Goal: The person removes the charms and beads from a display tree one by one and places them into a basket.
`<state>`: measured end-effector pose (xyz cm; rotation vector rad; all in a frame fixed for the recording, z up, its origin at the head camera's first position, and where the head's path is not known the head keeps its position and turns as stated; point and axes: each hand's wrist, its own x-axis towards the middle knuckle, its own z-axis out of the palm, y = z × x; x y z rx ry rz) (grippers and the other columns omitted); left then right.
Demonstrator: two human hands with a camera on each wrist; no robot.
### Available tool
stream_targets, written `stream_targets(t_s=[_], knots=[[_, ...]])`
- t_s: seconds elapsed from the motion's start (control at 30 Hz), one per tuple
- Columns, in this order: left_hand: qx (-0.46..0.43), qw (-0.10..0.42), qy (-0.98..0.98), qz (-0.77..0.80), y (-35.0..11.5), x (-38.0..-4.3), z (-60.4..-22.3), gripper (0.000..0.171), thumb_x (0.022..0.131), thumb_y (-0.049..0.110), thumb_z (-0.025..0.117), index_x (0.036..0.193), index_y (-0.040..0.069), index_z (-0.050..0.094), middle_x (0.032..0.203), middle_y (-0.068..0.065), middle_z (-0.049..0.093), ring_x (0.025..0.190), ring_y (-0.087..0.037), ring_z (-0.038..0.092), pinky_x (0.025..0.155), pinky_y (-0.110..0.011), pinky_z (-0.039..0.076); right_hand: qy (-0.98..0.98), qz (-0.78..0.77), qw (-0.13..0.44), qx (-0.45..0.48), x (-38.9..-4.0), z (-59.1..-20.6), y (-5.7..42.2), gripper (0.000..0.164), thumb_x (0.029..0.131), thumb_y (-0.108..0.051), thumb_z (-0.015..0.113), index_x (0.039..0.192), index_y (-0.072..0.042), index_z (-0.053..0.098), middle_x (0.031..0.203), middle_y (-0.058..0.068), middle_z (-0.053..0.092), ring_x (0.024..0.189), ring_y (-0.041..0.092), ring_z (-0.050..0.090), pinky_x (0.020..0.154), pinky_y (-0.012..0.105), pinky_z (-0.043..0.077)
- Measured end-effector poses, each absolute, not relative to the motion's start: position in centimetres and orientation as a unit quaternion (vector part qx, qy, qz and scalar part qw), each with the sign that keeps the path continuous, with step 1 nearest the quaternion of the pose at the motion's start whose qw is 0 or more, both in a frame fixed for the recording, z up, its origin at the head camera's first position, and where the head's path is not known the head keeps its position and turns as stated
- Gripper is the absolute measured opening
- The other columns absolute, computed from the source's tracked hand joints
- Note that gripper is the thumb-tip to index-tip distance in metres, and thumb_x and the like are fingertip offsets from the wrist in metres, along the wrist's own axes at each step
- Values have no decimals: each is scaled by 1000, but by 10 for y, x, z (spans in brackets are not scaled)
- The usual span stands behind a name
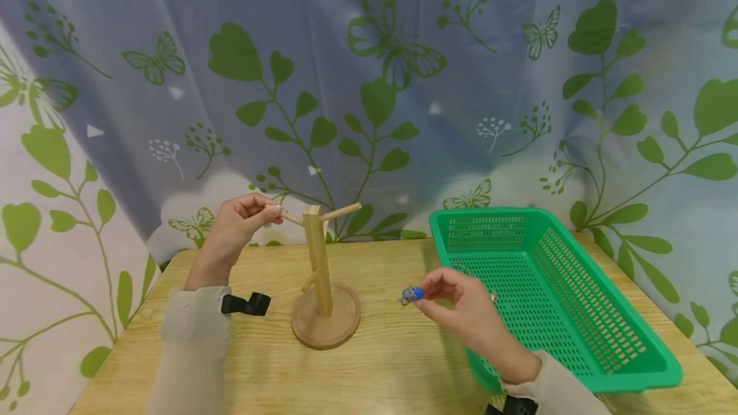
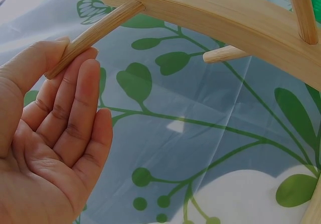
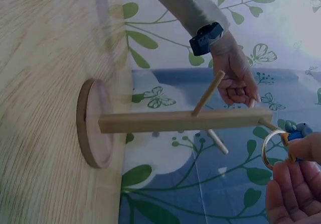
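Note:
A wooden peg stand (image 1: 319,261) with a round base stands upright on the table. At its upper left, my left hand (image 1: 236,226) pinches the end of one peg (image 2: 95,35) between thumb and fingertips. My right hand (image 1: 467,309) holds a small blue-and-grey figure keychain (image 1: 411,294) between thumb and fingers, to the right of the stand and apart from it in the head view. The keychain's metal ring (image 3: 264,151) shows in the right wrist view, in line with a peg's tip; whether they touch I cannot tell.
A green plastic basket (image 1: 623,382) sits at the right of the table (image 1: 392,364), partly behind my right hand. Inside its left side are a thin ring and a small item, mostly hidden. A leaf-patterned curtain (image 1: 323,82) hangs behind the table.

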<state>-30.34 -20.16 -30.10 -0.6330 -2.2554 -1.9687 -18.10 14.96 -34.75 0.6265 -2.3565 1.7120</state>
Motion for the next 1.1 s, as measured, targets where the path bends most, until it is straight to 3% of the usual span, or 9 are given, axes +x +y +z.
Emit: stream_targets(t_s=[0.57, 0.73, 0.97, 1.1], knots=[[-207, 41, -738, -641, -202, -303, -301, 8, 91, 19, 64, 87, 14, 65, 79, 7, 67, 84, -14, 62, 89, -27, 43, -808, 571, 59, 132, -200, -344, 194, 18, 84, -6, 70, 95, 2, 59, 90, 10, 66, 79, 17, 64, 64, 29, 52], [-207, 43, -738, -641, -202, -303, -301, 8, 92, 19, 64, 87, 14, 66, 80, 7, 67, 83, -14, 63, 88, -27, 44, -813, 568, 42, 120, -206, -342, 206, 20, 85, -12, 70, 96, 0, 59, 87, 8, 65, 71, 14, 60, 53, 28, 48], [-206, 43, -739, -640, -202, -303, -301, 7, 92, 19, 64, 87, 14, 66, 80, 8, 67, 83, -12, 62, 88, -26, 43, -811, 571, 51, 120, -215, -340, 220, 21, 86, -11, 69, 97, 2, 58, 86, 0, 65, 77, 12, 62, 69, 29, 51], [-207, 42, -740, -638, -202, -304, -301, 7, 92, 19, 63, 87, 14, 66, 79, 8, 66, 83, -12, 62, 88, -28, 43, -817, 563, 47, 113, -219, -338, 226, 22, 86, -12, 70, 98, 2, 58, 87, -1, 65, 77, 11, 62, 71, 29, 52]])
